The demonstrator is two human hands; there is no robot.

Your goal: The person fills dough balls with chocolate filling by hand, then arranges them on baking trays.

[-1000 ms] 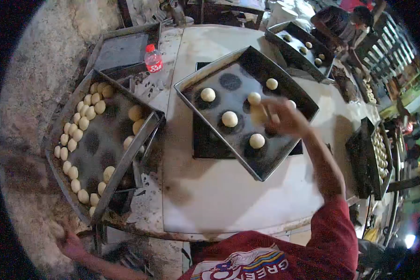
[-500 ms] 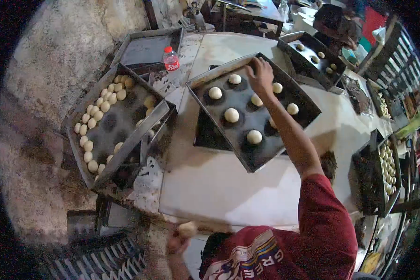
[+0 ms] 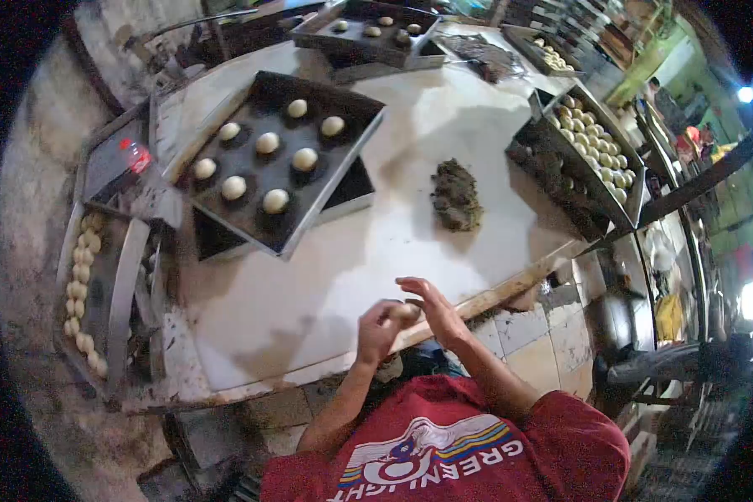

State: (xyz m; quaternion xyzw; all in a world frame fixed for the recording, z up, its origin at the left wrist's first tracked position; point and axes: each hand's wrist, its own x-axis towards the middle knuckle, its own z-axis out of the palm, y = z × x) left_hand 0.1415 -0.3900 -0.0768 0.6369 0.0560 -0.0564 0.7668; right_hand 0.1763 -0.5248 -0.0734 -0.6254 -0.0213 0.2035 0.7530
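Observation:
Close in front of my chest, over the table's near edge, my left hand [image 3: 378,333] is closed round a pale dough ball [image 3: 406,312]. My right hand [image 3: 437,313] is right beside that dough ball, palm facing it, with its fingers stretched out. Ahead and to the left lies a dark metal tray [image 3: 316,209] holding several round dough balls [image 3: 275,201] spaced apart. It rests askew on top of another dark tray [image 3: 353,188]. A dark brown, crumbly mound [image 3: 456,197] sits on the pale tabletop [image 3: 393,238] beyond my hands.
At the left stands a tray [image 3: 125,305] with a row of dough balls, near a red-capped bottle [image 3: 134,156]. A tray full of dough balls [image 3: 592,142] is at the right edge. More trays [image 3: 364,38] stand at the far side, beside a plastic-covered dark heap [image 3: 481,57].
My right hand has drawn back from the tray to my chest. My left hand has come up beside it with the dough ball. The view has swung to the right.

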